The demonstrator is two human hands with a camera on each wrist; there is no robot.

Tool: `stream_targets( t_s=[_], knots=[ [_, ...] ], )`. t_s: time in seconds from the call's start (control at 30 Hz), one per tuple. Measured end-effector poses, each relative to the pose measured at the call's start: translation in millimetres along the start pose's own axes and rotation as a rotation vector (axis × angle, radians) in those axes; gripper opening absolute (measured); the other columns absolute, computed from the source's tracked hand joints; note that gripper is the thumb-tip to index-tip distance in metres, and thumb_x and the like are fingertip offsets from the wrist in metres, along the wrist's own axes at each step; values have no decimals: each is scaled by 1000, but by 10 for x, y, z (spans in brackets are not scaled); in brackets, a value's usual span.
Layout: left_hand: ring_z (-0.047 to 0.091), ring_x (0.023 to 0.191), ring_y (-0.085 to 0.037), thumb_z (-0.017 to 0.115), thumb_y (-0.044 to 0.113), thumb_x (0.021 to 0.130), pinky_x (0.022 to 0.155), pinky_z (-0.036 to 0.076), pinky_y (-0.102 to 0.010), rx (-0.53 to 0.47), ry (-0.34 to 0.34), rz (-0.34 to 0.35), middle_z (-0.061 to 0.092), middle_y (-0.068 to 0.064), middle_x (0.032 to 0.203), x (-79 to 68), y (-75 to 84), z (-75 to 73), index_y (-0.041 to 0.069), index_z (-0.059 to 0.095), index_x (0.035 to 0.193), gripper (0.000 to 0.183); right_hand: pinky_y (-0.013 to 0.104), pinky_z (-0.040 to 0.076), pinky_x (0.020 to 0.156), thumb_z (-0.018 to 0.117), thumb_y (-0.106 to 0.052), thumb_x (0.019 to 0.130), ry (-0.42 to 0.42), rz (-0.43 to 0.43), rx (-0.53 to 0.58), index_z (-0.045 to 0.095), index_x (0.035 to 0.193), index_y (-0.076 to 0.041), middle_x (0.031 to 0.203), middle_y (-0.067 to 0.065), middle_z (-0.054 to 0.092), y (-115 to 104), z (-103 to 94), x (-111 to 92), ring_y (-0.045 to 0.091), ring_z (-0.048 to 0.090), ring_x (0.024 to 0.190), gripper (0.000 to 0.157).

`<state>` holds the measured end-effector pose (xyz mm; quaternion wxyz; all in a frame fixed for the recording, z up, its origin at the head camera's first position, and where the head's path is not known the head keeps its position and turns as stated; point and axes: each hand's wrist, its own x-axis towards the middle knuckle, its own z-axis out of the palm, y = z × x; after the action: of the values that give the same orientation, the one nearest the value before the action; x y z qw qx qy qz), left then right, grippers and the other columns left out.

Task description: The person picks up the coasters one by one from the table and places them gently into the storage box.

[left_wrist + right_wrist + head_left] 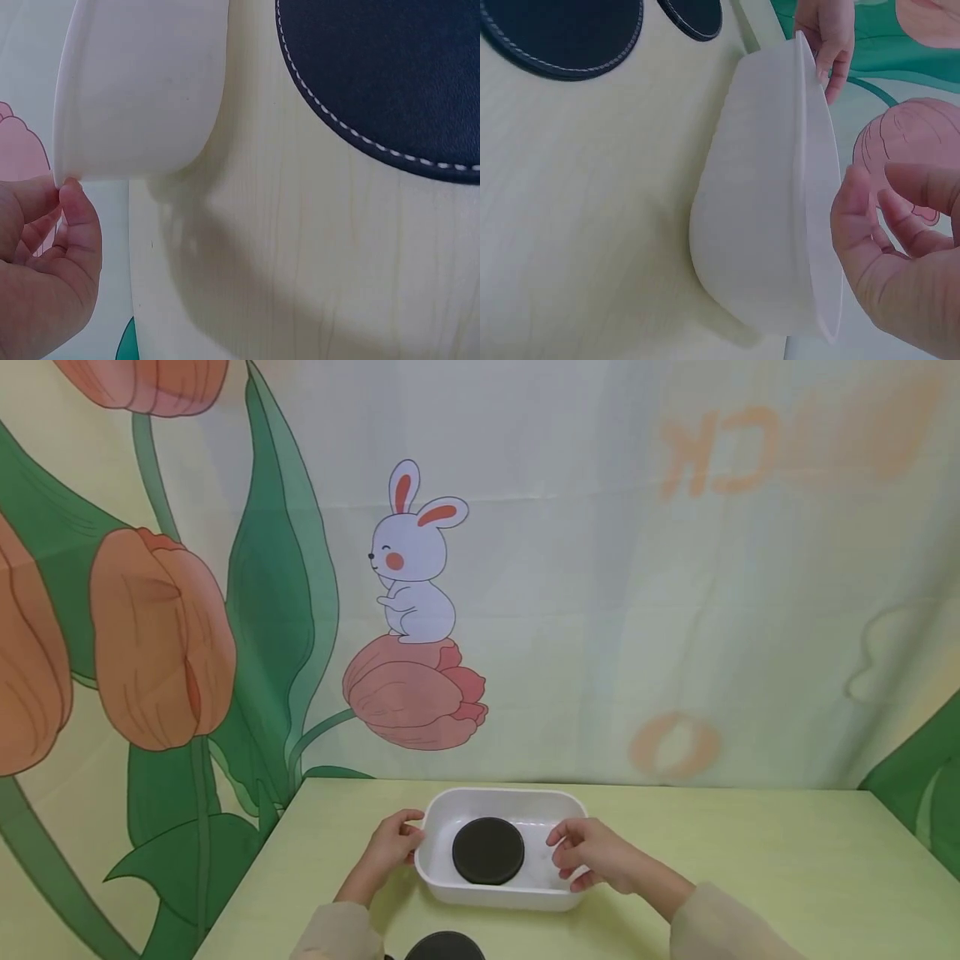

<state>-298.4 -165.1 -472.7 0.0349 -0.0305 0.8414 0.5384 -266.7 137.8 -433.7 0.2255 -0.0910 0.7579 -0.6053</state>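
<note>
A white rectangular basin with rounded corners (pixel 510 897) stands on the table, and a flat black disc (pixel 488 851) lies inside it. My left hand (pixel 390 843) is at the basin's left end; in the left wrist view its thumb and finger pinch the rim. Over the basin's right end is my right hand (pixel 600 856), fingers loosely bent and apart, holding nothing. The right wrist view shows this hand (pixel 900 262) beside the rim, with the left hand (pixel 829 37) at the far end. The disc inside is hidden from both wrist views.
Another black disc (pixel 446 947) lies on the table in front of the basin. Two dark discs with white edge stitching (pixel 562 34) show in the right wrist view. A pale wood-grain table (pixel 750 860) ends at a printed curtain (pixel 562 610) with tulips and a rabbit.
</note>
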Motion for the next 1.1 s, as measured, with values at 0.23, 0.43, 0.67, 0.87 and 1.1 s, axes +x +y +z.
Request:
stream_targets(
  t_s=[0.23,0.43,0.67,0.87,1.1],
  knots=[
    [49,70,-14,51,2,87,59,50,-29,5,1,-1,51,-9,83,-16,-1,-14,-2,47,119,33,27,47,50,56,1,72,-108,-17,-18,51,98,1,75,4,54,22,32,-196,17,54,64,26],
    [49,70,-15,51,2,86,59,50,-29,5,5,-3,51,-9,83,-31,7,-10,-3,48,118,32,25,46,47,53,4,70,-206,-13,-39,51,100,4,74,1,53,74,86,-313,15,52,62,31],
    [50,71,-16,51,2,86,59,50,-30,-6,5,-5,50,-9,83,-28,9,-9,-3,48,118,32,22,44,45,54,4,70,-270,0,-66,54,98,1,72,0,54,179,185,-407,12,50,62,29],
    [50,71,-17,51,2,87,58,49,-28,-6,5,1,51,-9,83,-14,8,-7,-2,48,118,31,17,36,43,55,3,69,-286,-45,-135,53,98,5,71,1,54,323,250,-436,7,47,55,28],
    [47,67,-14,51,2,86,56,48,-27,5,9,1,50,-9,82,-6,3,-4,-2,49,116,30,15,38,56,57,1,73,-312,-153,-257,57,94,3,75,2,55,454,309,-462,5,50,63,21]
  ],
)
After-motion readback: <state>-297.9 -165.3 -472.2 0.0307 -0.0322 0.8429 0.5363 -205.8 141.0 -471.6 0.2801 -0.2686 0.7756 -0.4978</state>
